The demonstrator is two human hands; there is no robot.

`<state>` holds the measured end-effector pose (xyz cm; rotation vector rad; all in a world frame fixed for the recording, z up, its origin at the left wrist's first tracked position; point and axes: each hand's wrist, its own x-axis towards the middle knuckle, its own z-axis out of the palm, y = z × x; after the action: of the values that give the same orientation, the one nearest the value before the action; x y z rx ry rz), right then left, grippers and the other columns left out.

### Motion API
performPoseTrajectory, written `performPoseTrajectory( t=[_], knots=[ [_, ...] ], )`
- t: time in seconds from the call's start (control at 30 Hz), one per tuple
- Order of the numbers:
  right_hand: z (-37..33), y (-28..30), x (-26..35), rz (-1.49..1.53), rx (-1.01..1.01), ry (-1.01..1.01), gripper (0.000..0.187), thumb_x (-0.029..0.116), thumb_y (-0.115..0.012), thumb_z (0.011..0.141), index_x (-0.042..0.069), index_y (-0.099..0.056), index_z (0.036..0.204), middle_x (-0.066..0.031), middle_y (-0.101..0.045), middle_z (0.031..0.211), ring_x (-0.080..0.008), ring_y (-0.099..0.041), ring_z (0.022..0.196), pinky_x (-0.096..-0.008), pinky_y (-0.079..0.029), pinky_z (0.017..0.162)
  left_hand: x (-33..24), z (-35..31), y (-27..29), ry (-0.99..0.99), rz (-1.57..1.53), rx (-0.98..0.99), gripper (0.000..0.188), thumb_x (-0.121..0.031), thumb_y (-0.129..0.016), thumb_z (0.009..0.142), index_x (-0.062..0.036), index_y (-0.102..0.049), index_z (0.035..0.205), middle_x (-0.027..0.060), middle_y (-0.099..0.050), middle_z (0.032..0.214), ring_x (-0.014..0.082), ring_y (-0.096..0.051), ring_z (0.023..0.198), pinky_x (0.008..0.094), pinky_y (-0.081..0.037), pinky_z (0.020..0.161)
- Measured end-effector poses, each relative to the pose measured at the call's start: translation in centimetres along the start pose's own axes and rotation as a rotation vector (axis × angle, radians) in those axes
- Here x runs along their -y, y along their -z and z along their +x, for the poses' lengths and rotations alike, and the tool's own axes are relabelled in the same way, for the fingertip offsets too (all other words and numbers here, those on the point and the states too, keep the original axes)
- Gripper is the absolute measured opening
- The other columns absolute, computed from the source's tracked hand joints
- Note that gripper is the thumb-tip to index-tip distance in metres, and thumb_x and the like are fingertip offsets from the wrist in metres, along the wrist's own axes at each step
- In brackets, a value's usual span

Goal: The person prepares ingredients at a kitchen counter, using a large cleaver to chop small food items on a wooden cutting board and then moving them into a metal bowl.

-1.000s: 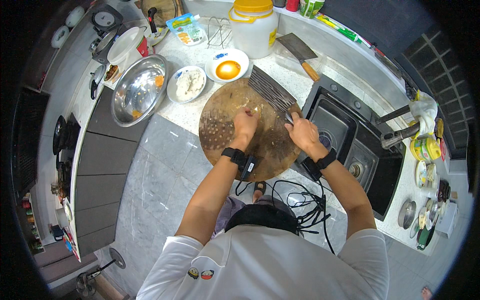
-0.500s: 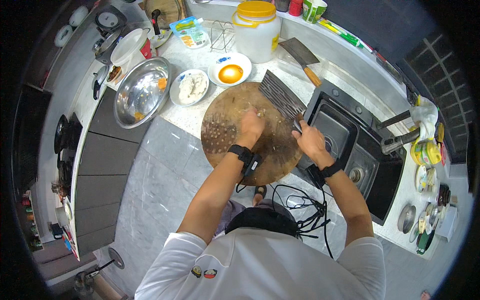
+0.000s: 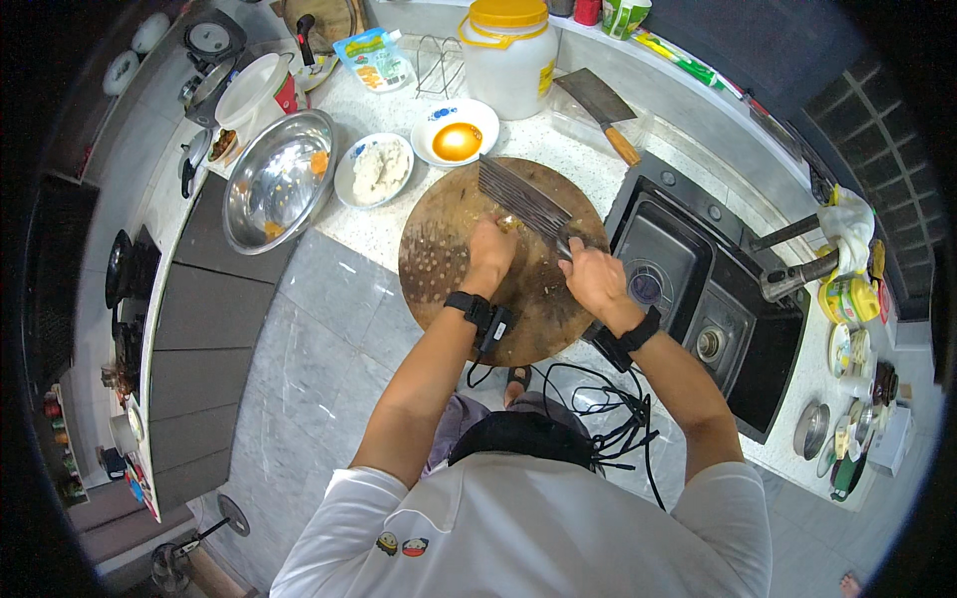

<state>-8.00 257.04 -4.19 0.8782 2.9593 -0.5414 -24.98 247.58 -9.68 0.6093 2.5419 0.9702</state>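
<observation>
My right hand [image 3: 596, 281] grips the handle of a broad cleaver [image 3: 523, 202], its dark patterned blade slanting over the far part of a round wooden chopping board [image 3: 449, 289]. Close to the blade's near side, my left hand [image 3: 490, 247] rests on the board with its fingers curled together. Small pale and yellowish chopped bits [image 3: 510, 220] lie by those fingertips. What the left fingers pinch, if anything, is too small to make out. Beyond the board stand a white bowl [image 3: 477, 116] with orange-brown liquid and a bowl of white paste-like food [image 3: 382, 169].
A steel basin [image 3: 284, 214] with orange scraps sits at the counter's left edge. Behind are a large yellow-lidded tub [image 3: 508, 65], a pouch [image 3: 374, 62] and a second cleaver [image 3: 596, 100]. A dark double sink [image 3: 668, 254] adjoins the board at right. Black cables [image 3: 608, 409] hang beside my waist.
The cleaver has swung left and nearer to my left hand, carried by my right hand. My left hand has shifted only slightly on the board, still curled.
</observation>
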Motion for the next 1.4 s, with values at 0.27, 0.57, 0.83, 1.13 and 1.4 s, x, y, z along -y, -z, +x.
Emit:
performPoseTrajectory(
  t=[0.27, 0.57, 0.83, 1.13, 1.4],
  knots=[
    [0.0, -1.3, 0.3, -0.020, -0.046, 0.047, 0.027, 0.024, -0.056, 0.089, 0.001, -0.052, 0.103, -0.0245, -0.064, 0.085, -0.0412, -0.064, 0.077, -0.0493, -0.051, 0.068, 0.5, 0.0, -0.8, -0.028, -0.018, -0.092, 0.040, -0.022, -0.073, 0.076, 0.0014, -0.056, 0.104, 0.0214, -0.065, 0.097, 0.0376, -0.063, 0.093, 0.0429, -0.049, 0.079],
    [-0.2, -1.6, 0.8, 0.002, -0.067, 0.029, 0.025, 0.024, -0.056, 0.089, 0.001, -0.051, 0.098, -0.0237, -0.064, 0.082, -0.0412, -0.064, 0.074, -0.0493, -0.051, 0.066, 0.2, -0.2, -0.5, -0.020, -0.007, -0.076, 0.039, -0.021, -0.074, 0.075, 0.0023, -0.057, 0.101, 0.0242, -0.065, 0.096, 0.0399, -0.062, 0.093, 0.0427, -0.049, 0.078],
    [-0.1, -0.6, 0.4, -0.001, -0.087, -0.005, 0.027, 0.024, -0.056, 0.089, 0.001, -0.051, 0.102, -0.0239, -0.064, 0.083, -0.0412, -0.064, 0.074, -0.0494, -0.051, 0.066, 0.0, -0.2, -0.2, -0.021, -0.015, -0.084, 0.039, -0.022, -0.073, 0.075, 0.0027, -0.059, 0.103, 0.0248, -0.065, 0.096, 0.0400, -0.063, 0.091, 0.0426, -0.049, 0.078],
    [0.1, -1.6, -0.2, -0.027, -0.023, 0.037, 0.027, 0.023, -0.056, 0.088, 0.000, -0.051, 0.102, -0.0238, -0.065, 0.081, -0.0415, -0.064, 0.076, -0.0499, -0.051, 0.067, 0.4, -0.1, -0.4, 0.004, -0.020, -0.016, 0.045, -0.027, -0.073, 0.077, 0.0033, -0.060, 0.107, 0.0250, -0.065, 0.094, 0.0390, -0.063, 0.092, 0.0417, -0.049, 0.079],
    [-0.1, 0.2, 0.4, 0.035, -0.036, -0.033, 0.030, 0.023, -0.059, 0.087, 0.000, -0.052, 0.104, -0.0247, -0.065, 0.082, -0.0421, -0.064, 0.079, -0.0506, -0.050, 0.069, 0.1, 0.4, -0.8, -0.075, 0.096, -0.057, 0.048, -0.028, -0.074, 0.075, 0.0041, -0.058, 0.106, 0.0247, -0.065, 0.095, 0.0386, -0.063, 0.093, 0.0418, -0.049, 0.080]
  ],
)
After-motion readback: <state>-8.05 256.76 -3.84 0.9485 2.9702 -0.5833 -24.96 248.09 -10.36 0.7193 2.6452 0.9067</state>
